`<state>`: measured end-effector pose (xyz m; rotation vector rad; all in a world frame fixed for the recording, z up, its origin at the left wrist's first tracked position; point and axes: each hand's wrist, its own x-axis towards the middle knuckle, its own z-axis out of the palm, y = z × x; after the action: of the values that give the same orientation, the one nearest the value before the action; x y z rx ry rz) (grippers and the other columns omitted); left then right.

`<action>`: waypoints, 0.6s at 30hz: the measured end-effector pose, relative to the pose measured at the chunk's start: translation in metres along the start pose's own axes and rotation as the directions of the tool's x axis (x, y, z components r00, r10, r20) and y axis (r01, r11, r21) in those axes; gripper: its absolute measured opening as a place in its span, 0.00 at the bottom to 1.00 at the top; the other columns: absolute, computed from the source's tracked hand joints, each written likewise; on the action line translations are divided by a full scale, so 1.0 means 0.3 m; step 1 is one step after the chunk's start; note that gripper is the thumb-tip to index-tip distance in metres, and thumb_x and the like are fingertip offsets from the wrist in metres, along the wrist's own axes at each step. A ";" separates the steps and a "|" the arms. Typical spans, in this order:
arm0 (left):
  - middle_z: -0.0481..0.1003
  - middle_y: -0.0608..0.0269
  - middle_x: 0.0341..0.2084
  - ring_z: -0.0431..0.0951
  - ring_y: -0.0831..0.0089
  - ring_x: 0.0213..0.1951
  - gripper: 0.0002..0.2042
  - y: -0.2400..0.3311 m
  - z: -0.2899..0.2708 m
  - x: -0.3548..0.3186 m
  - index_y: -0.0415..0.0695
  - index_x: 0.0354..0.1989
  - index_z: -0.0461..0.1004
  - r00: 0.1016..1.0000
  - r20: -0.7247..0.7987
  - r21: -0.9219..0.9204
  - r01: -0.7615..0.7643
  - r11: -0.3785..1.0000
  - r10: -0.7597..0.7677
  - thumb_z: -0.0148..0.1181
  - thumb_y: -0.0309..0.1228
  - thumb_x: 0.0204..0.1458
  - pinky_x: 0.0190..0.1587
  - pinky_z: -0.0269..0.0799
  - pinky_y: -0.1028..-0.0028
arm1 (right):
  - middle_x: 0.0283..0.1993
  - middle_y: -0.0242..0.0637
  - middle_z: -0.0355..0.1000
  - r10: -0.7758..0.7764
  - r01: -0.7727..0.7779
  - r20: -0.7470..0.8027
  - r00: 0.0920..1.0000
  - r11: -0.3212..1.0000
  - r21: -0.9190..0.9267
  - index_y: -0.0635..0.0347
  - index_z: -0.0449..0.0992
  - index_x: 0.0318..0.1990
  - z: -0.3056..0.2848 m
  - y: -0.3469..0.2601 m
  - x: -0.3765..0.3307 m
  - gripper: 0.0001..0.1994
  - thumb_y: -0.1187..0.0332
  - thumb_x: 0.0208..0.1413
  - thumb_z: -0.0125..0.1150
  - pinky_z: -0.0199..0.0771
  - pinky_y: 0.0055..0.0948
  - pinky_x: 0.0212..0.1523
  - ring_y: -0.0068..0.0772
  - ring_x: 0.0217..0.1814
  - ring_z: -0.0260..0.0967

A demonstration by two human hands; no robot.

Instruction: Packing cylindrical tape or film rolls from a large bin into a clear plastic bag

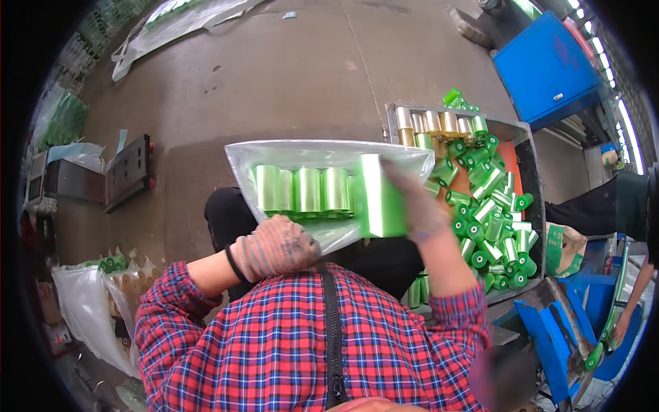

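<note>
A clear plastic bag [329, 150] lies across my lap with its mouth to the right. Several shiny green film rolls [309, 191] stand side by side inside it. My left hand [278, 248], in a knitted glove, is closed on the bag's near edge. At the bag's right end, my gloved right hand [419, 206] holds a green film roll [379, 199], partly blurred by motion. Whether a second roll is behind it, I cannot tell. To the right, a shallow crate [539, 206] holds many loose green rolls [489, 226] and some gold-toned ones [439, 123].
A blue cabinet [549, 69] stands at the far right. Another person's leg [597, 206] and hand [621, 329] show at the right edge, near a blue machine. Filled clear bags [96, 302] stand at the lower left, below a dark box-like device [127, 172].
</note>
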<state>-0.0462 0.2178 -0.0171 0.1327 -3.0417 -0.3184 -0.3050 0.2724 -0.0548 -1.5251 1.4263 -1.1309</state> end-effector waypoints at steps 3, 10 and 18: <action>0.68 0.60 0.10 0.73 0.64 0.16 0.06 0.014 -0.004 -0.014 0.46 0.17 0.69 0.993 0.017 0.044 -0.118 0.992 0.117 0.54 0.33 0.35 0.17 0.68 0.67 | 0.39 0.59 0.68 0.329 -0.081 0.251 0.910 0.737 -0.671 0.42 0.60 0.58 0.276 0.058 0.231 0.19 0.62 0.59 0.40 0.70 0.37 0.40 0.51 0.36 0.70; 0.72 0.61 0.18 0.74 0.62 0.24 0.12 -0.007 0.003 0.010 0.47 0.20 0.72 1.000 0.000 -0.308 0.014 0.951 -0.015 0.53 0.42 0.45 0.26 0.70 0.70 | 0.53 0.61 0.60 0.659 -0.388 0.227 0.717 0.648 -0.656 0.68 0.64 0.52 0.460 0.098 0.345 0.43 0.32 0.49 0.28 0.56 0.40 0.56 0.47 0.58 0.59; 0.57 0.47 0.57 0.56 0.60 0.60 0.44 -0.366 -0.083 -0.095 0.37 0.59 0.53 0.718 0.532 0.445 0.214 0.870 -0.449 0.63 0.43 0.30 0.61 0.48 0.69 | 0.64 0.43 0.50 0.583 0.220 0.085 0.808 -0.165 -0.961 0.52 0.53 0.61 -0.096 -0.078 0.120 0.44 0.40 0.36 0.57 0.41 0.39 0.64 0.38 0.68 0.42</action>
<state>-0.0072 0.1084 -0.0179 0.7716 -3.6970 0.2442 -0.3247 0.2402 -0.0194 -2.0907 2.0477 1.1825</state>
